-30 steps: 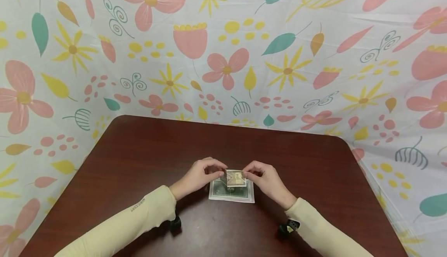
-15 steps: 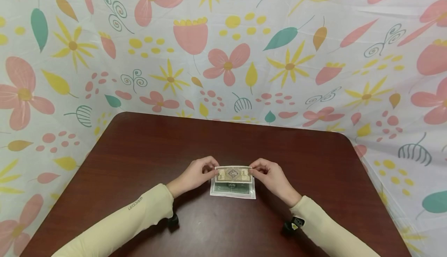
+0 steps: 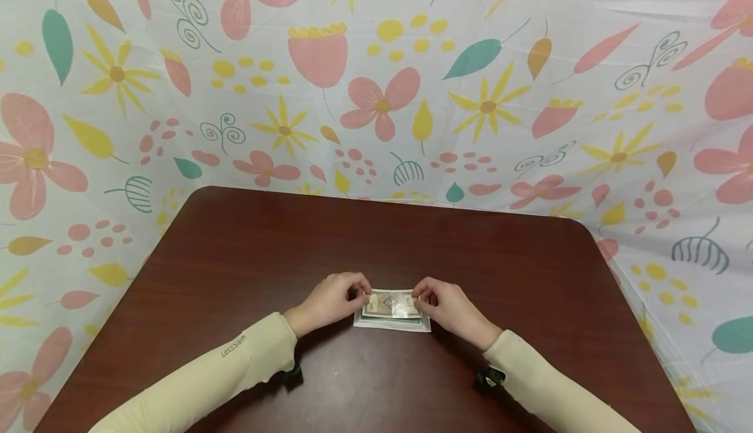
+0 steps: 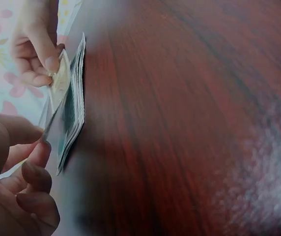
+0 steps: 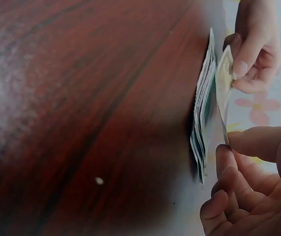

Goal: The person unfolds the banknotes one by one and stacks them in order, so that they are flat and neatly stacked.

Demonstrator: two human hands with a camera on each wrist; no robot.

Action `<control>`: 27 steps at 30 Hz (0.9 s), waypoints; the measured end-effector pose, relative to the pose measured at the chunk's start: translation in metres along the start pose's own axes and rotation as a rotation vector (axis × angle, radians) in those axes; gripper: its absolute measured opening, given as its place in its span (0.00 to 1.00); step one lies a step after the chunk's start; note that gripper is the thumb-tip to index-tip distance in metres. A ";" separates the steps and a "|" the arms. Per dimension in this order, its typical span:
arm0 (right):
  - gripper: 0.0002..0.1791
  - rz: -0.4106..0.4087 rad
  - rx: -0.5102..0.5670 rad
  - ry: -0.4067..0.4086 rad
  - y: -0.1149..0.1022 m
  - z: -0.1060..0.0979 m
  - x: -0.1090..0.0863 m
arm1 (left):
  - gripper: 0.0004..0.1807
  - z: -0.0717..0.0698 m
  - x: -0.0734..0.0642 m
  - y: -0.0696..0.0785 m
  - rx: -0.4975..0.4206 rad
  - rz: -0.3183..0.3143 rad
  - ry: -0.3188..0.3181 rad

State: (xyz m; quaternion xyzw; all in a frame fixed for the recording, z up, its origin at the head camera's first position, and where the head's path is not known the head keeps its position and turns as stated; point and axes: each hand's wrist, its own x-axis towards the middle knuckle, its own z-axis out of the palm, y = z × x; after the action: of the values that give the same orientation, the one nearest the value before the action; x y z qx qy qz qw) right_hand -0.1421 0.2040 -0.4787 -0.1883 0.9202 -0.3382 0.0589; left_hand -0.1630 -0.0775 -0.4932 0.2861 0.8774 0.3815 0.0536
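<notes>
A small yellowish-brown banknote point(image 3: 385, 305) is stretched between both hands, close over a stack of banknotes point(image 3: 393, 326) with a green note on top. My left hand point(image 3: 332, 301) pinches its left end between thumb and forefinger. At the other end, my right hand point(image 3: 454, 309) holds the note in the same kind of pinch. In the left wrist view the stack point(image 4: 75, 105) shows several layered edges, and the brown note point(image 4: 60, 83) stands a little apart from it. From the right wrist, a narrow gap also separates the note point(image 5: 223, 83) from the stack point(image 5: 203, 113).
The dark red-brown wooden table point(image 3: 265, 243) spreads around the stack. Behind it hangs a white cloth point(image 3: 376, 60) printed with flowers and leaves. Pale sleeves point(image 3: 235, 361) cover the forearms, with a black wrist device point(image 3: 293, 377) under the left cuff.
The brown note went from partly folded or angled to spread flat between both hands, then moved slightly down and toward me over the stack. Both hands kept their pinch.
</notes>
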 end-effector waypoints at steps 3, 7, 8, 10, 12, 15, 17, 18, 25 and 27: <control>0.04 -0.023 0.000 -0.037 -0.001 0.002 -0.001 | 0.02 0.001 -0.002 0.000 -0.002 0.002 -0.016; 0.04 -0.037 -0.003 -0.046 -0.002 0.003 -0.002 | 0.03 0.002 -0.003 0.000 -0.009 -0.006 -0.013; 0.04 -0.036 -0.011 -0.043 -0.002 0.004 -0.002 | 0.03 0.002 -0.003 0.000 -0.008 -0.008 -0.010; 0.04 -0.028 -0.024 -0.043 -0.002 0.005 -0.002 | 0.03 0.003 -0.004 -0.001 0.001 -0.012 -0.007; 0.04 -0.018 -0.036 -0.051 -0.003 0.006 -0.003 | 0.03 0.004 -0.005 -0.001 0.014 -0.018 -0.008; 0.04 -0.014 -0.048 -0.060 -0.005 0.007 -0.004 | 0.04 0.006 -0.007 0.000 0.045 -0.028 -0.012; 0.04 -0.019 -0.055 -0.060 -0.005 0.008 -0.005 | 0.04 0.008 -0.008 0.001 0.074 -0.031 -0.012; 0.04 -0.023 -0.059 -0.056 -0.006 0.008 -0.005 | 0.04 0.008 -0.009 0.001 0.092 -0.030 -0.012; 0.06 -0.047 -0.081 -0.008 -0.004 0.008 -0.007 | 0.03 0.007 -0.010 0.001 0.142 -0.035 0.026; 0.05 -0.061 -0.083 0.022 0.000 0.006 -0.008 | 0.02 0.004 -0.011 0.001 0.131 -0.038 0.056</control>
State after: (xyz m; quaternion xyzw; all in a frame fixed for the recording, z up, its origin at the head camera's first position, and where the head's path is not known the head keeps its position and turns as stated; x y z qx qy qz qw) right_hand -0.1328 0.2036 -0.4831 -0.2147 0.9278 -0.3036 0.0304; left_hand -0.1524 -0.0807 -0.4967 0.2617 0.9067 0.3302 0.0176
